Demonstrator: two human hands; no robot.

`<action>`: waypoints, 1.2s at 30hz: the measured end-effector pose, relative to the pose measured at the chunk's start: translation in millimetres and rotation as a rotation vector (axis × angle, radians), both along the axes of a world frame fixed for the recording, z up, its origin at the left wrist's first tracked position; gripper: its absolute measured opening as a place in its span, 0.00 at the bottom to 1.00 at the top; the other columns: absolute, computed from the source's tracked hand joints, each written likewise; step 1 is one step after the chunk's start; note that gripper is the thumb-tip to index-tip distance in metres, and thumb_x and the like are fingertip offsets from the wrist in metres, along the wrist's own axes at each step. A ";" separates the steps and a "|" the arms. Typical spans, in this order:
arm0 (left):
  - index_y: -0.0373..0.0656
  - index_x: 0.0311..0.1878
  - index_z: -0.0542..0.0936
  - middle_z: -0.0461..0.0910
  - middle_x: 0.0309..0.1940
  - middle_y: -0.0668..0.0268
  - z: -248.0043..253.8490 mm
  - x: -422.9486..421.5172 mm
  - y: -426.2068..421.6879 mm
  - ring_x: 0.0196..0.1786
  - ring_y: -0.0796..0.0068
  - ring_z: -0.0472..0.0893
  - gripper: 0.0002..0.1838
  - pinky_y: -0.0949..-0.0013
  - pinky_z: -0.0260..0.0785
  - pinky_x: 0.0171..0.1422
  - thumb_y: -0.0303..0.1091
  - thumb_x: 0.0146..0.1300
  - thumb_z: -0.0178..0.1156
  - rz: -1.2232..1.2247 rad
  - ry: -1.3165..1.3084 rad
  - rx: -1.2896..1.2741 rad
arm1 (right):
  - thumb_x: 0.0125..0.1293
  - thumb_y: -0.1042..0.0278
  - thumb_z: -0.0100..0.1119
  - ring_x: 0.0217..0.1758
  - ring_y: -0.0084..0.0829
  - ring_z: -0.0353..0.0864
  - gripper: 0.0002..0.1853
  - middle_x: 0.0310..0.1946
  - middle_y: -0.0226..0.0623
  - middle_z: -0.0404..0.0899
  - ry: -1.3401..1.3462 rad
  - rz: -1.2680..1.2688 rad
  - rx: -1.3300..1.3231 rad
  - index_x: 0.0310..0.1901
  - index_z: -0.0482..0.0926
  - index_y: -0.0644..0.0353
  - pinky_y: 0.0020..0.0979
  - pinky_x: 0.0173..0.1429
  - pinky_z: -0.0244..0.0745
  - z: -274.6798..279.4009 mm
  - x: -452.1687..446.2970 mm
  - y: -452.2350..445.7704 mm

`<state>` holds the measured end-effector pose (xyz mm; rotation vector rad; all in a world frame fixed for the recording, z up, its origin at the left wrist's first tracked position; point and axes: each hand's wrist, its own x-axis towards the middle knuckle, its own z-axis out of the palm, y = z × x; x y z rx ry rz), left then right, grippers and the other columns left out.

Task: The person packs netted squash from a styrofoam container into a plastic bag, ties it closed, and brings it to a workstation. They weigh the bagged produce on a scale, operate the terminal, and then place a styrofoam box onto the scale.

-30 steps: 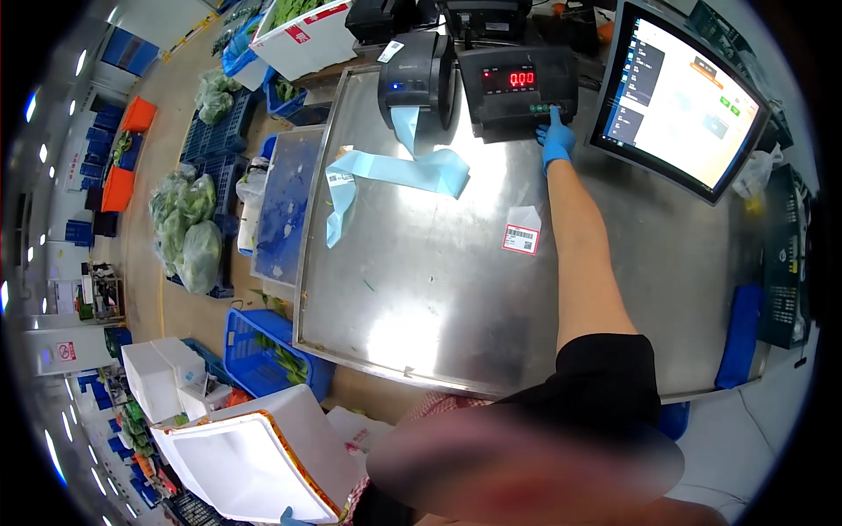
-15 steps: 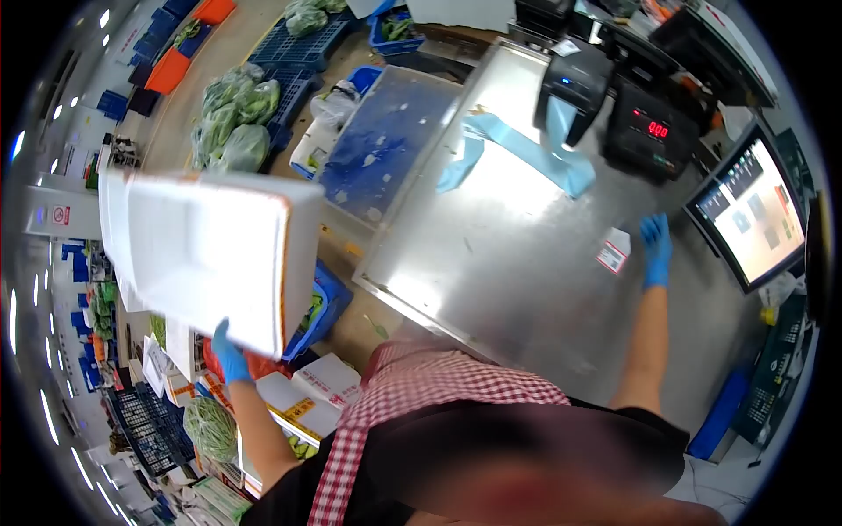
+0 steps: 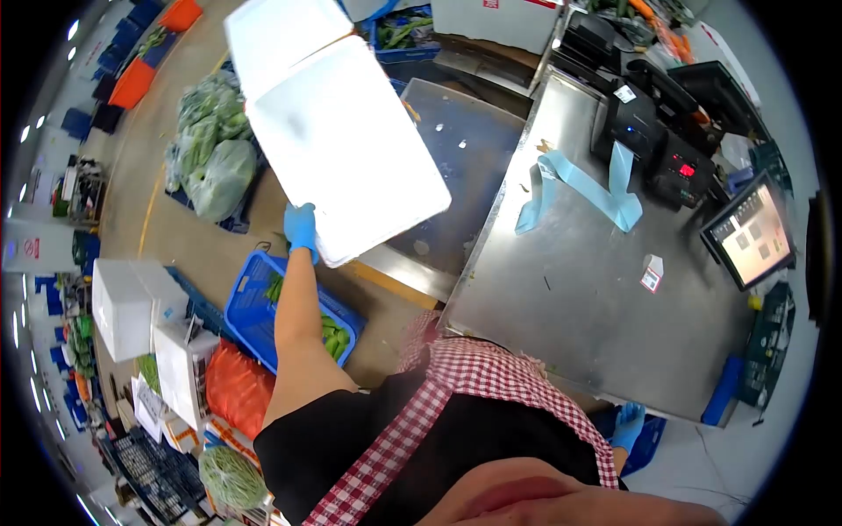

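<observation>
My left hand (image 3: 300,230), in a blue glove, grips the near edge of a white foam box (image 3: 360,149). The box is tilted with its pale inside facing me, above the dark-topped low surface (image 3: 469,131). Another white foam piece (image 3: 289,39) adjoins its far end; I cannot tell whether it is a lid or a second box. My right hand (image 3: 627,427), also gloved in blue, hangs low beside the near edge of the steel table (image 3: 561,307). Its fingers are loosely apart and hold nothing.
On the steel table lie a light-blue strip (image 3: 570,175) and a printed label (image 3: 652,273). A label printer (image 3: 627,127), a scale with red digits (image 3: 682,171) and a screen (image 3: 752,230) stand along it. A blue basket (image 3: 254,307) holds green vegetables; bagged greens (image 3: 215,149) lie beyond.
My left hand has carried the foam box forward and to the right, from the left side to above the dark-topped surface. My right hand has drawn back from the tabletop to its near edge.
</observation>
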<state>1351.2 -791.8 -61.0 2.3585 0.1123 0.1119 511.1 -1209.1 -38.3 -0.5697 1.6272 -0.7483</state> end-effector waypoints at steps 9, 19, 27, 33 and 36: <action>0.31 0.42 0.75 0.79 0.34 0.52 -29.0 87.5 -28.3 0.35 0.59 0.78 0.21 0.65 0.69 0.40 0.33 0.42 0.56 -0.344 0.348 -0.176 | 0.60 0.47 0.53 0.29 0.25 0.73 0.16 0.29 0.31 0.77 -0.004 -0.082 0.192 0.35 0.74 0.52 0.24 0.32 0.65 28.6 23.6 99.1; 0.29 0.38 0.76 0.78 0.30 0.54 -56.6 37.9 29.6 0.31 0.65 0.77 0.17 0.65 0.69 0.37 0.30 0.43 0.56 -0.290 0.383 -0.267 | 0.60 0.50 0.55 0.31 0.30 0.73 0.17 0.31 0.36 0.76 0.004 -0.057 0.187 0.38 0.74 0.57 0.29 0.39 0.70 36.9 53.2 103.2; 0.28 0.46 0.71 0.77 0.38 0.52 -78.3 -35.0 -17.9 0.37 0.64 0.77 0.22 0.66 0.70 0.40 0.31 0.49 0.57 -0.007 0.401 -0.682 | 0.61 0.48 0.52 0.34 0.28 0.74 0.18 0.35 0.31 0.77 0.120 0.141 0.197 0.40 0.75 0.55 0.26 0.40 0.67 36.5 108.0 72.3; 0.39 0.56 0.65 0.73 0.45 0.59 -1.9 -93.1 -125.1 0.41 0.62 0.76 0.37 0.62 0.71 0.42 0.55 0.51 0.61 -0.071 0.717 -0.464 | 0.61 0.51 0.52 0.32 0.25 0.75 0.15 0.33 0.30 0.79 0.188 0.251 0.142 0.41 0.76 0.54 0.25 0.35 0.66 32.8 131.0 59.8; 0.43 0.43 0.76 0.76 0.43 0.62 -2.3 -69.9 -113.5 0.49 0.58 0.72 0.28 0.55 0.64 0.38 0.57 0.47 0.63 -0.476 0.533 0.157 | 0.61 0.54 0.52 0.32 0.24 0.75 0.14 0.32 0.31 0.79 0.232 0.310 0.148 0.40 0.76 0.54 0.26 0.34 0.67 35.4 133.5 60.0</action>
